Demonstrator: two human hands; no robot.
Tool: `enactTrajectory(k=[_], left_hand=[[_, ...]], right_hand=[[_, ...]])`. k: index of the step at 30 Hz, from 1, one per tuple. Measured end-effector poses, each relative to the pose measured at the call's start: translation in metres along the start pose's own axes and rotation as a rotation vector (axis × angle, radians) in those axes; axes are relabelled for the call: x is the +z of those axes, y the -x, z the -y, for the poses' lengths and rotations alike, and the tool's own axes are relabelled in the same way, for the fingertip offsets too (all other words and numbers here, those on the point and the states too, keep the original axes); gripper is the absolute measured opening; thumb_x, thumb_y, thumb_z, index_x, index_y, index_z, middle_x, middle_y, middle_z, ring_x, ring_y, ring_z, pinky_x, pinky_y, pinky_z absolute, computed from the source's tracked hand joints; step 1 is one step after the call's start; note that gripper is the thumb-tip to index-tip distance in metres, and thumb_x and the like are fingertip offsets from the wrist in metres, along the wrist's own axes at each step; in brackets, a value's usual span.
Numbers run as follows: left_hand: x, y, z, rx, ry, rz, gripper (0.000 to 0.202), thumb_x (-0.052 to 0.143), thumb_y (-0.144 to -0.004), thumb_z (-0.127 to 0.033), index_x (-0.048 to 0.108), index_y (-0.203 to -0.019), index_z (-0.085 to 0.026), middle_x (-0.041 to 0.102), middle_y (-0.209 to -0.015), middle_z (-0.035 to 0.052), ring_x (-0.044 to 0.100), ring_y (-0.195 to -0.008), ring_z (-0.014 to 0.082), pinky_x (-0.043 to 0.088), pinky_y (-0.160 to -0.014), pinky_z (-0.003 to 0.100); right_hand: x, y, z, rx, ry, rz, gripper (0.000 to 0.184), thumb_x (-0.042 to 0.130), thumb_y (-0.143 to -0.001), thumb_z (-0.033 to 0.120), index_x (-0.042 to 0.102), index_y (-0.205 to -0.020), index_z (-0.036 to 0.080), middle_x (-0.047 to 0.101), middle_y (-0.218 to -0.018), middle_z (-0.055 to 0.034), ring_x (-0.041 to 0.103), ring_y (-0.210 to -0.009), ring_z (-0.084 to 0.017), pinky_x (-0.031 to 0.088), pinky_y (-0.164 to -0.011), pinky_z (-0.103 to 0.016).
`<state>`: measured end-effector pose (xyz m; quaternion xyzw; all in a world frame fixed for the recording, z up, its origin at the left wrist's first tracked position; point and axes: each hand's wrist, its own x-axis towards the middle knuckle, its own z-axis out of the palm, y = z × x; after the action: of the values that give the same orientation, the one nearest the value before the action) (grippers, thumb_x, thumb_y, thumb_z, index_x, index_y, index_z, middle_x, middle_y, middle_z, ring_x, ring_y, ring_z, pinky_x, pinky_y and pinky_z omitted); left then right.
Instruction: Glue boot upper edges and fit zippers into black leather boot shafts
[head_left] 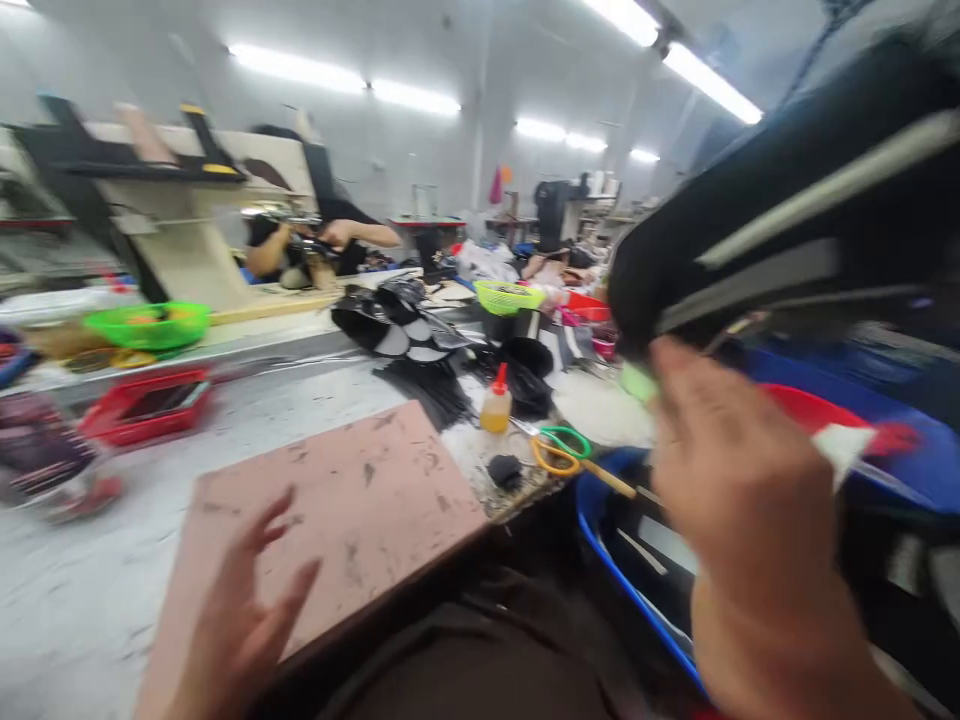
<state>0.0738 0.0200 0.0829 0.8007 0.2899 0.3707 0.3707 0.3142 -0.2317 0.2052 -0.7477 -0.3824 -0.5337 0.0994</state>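
My left hand (244,600) hovers over a pinkish cutting board (360,480) with dark smears, thumb and fingers apart, holding nothing. On the right, my raised right hand (739,480) pinches the lower edge of a large black piece of material (750,240) with pale strips along it. Motion blurs that piece, and its exact kind is unclear. Beneath my right hand stands a blue-rimmed bin (600,540) with dark and pale pieces inside. Scissors (559,448) with green and orange handles lie beyond the board, beside a glue bottle (495,402) with a red tip.
Black curved pieces (405,325) are heaped at the table's back. A red tray (150,408) and a green basket (154,325) sit left. A yellow-green basket (508,297) stands farther back. Across the table, another person's hands (341,233) work at a machine.
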Motion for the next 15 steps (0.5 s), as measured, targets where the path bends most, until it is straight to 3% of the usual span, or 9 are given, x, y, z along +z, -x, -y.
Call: enactTrajectory(k=[2, 4, 7, 10, 12, 15], left_hand=[[0.0, 0.005, -0.002, -0.113, 0.263, 0.088, 0.073, 0.062, -0.064, -0.056, 0.037, -0.126, -0.027, 0.041, -0.134, 0.0103, 0.04, -0.118, 0.0321, 0.037, -0.094, 0.046], [0.002, 0.009, -0.002, -0.308, 0.526, 0.094, 0.087, 0.059, -0.057, -0.066, 0.036, -0.128, -0.022, 0.04, -0.133, 0.0154, 0.042, -0.117, 0.0359, 0.04, -0.09, 0.047], [0.003, 0.017, 0.009, -0.614, 0.621, -0.018, 0.085, 0.07, -0.052, -0.049, 0.038, -0.126, -0.021, 0.044, -0.129, 0.0168, 0.04, -0.12, 0.0333, 0.038, -0.093, 0.044], [0.003, 0.028, 0.025, -0.748, 0.621, -0.191, 0.082, 0.075, -0.04, -0.019, 0.045, -0.116, -0.02, 0.046, -0.125, 0.0153, 0.039, -0.121, 0.0308, 0.038, -0.093, 0.037], [0.001, 0.032, 0.033, -0.781, 0.697, -0.269, 0.079, 0.072, -0.038, -0.012, 0.047, -0.112, -0.02, 0.049, -0.12, 0.0131, 0.045, -0.115, 0.0297, 0.043, -0.086, 0.033], [-0.006, 0.024, 0.037, -0.779, 0.899, -0.232, 0.07, 0.068, -0.043, -0.008, 0.05, -0.11, -0.021, 0.06, -0.1, 0.0072, 0.06, -0.091, 0.0232, 0.047, -0.069, 0.027]], right_hand=[[0.018, 0.006, 0.061, -0.237, -0.315, 0.053, 0.038, 0.039, -0.08, 0.004, 0.053, -0.116, 0.005, 0.061, -0.112, -0.0152, 0.058, -0.102, -0.023, 0.048, -0.084, -0.036], [0.03, 0.025, 0.12, -0.467, -0.591, 0.194, 0.039, 0.037, -0.079, 0.005, 0.055, -0.113, 0.001, 0.061, -0.11, -0.0192, 0.06, -0.097, -0.025, 0.05, -0.079, -0.036], [0.038, 0.059, 0.182, -0.741, -0.885, 0.374, 0.035, 0.045, -0.08, 0.015, 0.058, -0.11, 0.004, 0.065, -0.102, -0.0176, 0.064, -0.087, -0.024, 0.052, -0.07, -0.031], [0.044, 0.072, 0.201, -0.824, -1.07, 0.484, 0.04, 0.049, -0.082, 0.034, 0.057, -0.111, 0.008, 0.065, -0.103, -0.0142, 0.063, -0.089, -0.023, 0.053, -0.073, -0.03], [0.048, 0.067, 0.198, -0.805, -1.165, 0.473, 0.044, 0.048, -0.083, 0.042, 0.057, -0.111, 0.009, 0.065, -0.103, -0.0128, 0.063, -0.09, -0.022, 0.053, -0.076, -0.028], [0.059, 0.057, 0.186, -0.734, -1.233, 0.387, 0.04, 0.043, -0.085, 0.04, 0.058, -0.111, 0.014, 0.065, -0.106, -0.0115, 0.063, -0.092, -0.019, 0.052, -0.077, -0.024]])
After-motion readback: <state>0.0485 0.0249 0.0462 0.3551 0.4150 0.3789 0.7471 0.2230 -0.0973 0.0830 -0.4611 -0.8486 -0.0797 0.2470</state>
